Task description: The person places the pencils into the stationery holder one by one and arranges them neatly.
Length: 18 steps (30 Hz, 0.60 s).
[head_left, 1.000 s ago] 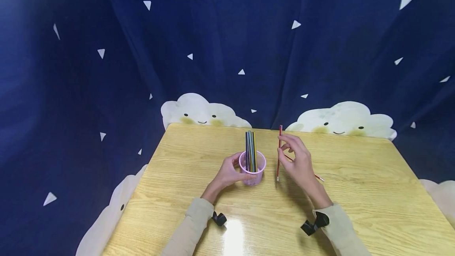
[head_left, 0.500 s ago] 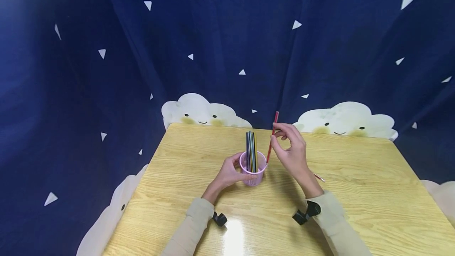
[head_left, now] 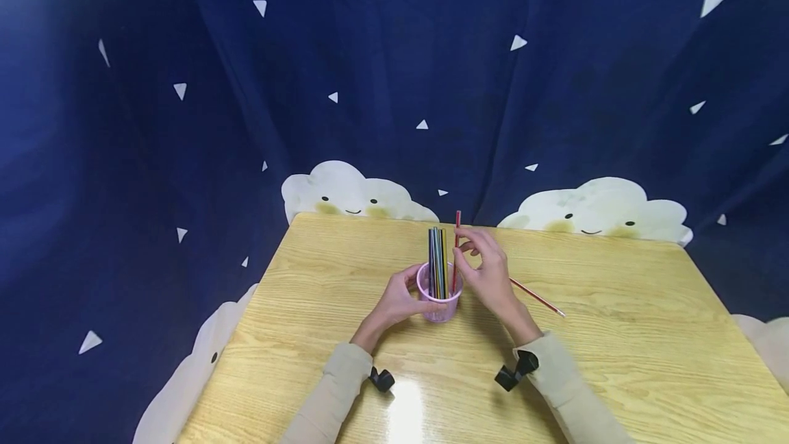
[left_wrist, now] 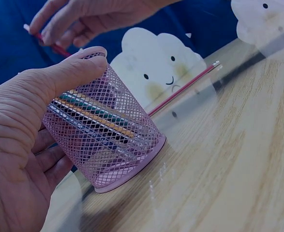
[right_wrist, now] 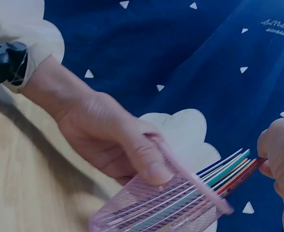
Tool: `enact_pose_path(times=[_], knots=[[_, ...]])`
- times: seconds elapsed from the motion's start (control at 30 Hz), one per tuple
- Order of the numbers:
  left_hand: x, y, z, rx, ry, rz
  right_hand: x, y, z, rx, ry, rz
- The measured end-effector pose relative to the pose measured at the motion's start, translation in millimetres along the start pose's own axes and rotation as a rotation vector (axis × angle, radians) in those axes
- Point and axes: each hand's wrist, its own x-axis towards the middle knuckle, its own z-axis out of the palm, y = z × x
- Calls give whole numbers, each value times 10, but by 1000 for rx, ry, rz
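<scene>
My left hand [head_left: 396, 299] grips a pink mesh pencil cup [left_wrist: 112, 130], thumb over the near side by the rim and fingers round the back. Several dark, teal and yellow pencils [head_left: 437, 262] stand in the cup. Between thumb and fingertips my right hand [head_left: 489, 273] pinches a red pencil [head_left: 458, 221] near its upper part; its lower end is inside the cup, at the right of the others. In the right wrist view that red pencil [right_wrist: 241, 179] lies alongside the bunch. A second red pencil [head_left: 536, 296] with a white end lies on the table, right of the cup.
The wooden table [head_left: 629, 348] reaches back to a dark blue curtain [head_left: 394, 88] printed with white triangles and smiling clouds. Black cameras are strapped to both wrists, such as the right wrist camera [head_left: 516, 370].
My right hand has moved left with the red pencil, from beside the cup to over it, and the pencil's lower end is now inside. The left hand has kept its hold on the cup.
</scene>
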Motion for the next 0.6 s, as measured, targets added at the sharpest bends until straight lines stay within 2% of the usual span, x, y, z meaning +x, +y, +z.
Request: enact_pose_path(times=[0.33, 0.6], knots=[[8, -1, 1, -10, 7, -6, -131, 16, 87, 12, -134, 89], [10, -7, 5, -14, 1, 8, -167, 15, 109, -26, -161, 53]])
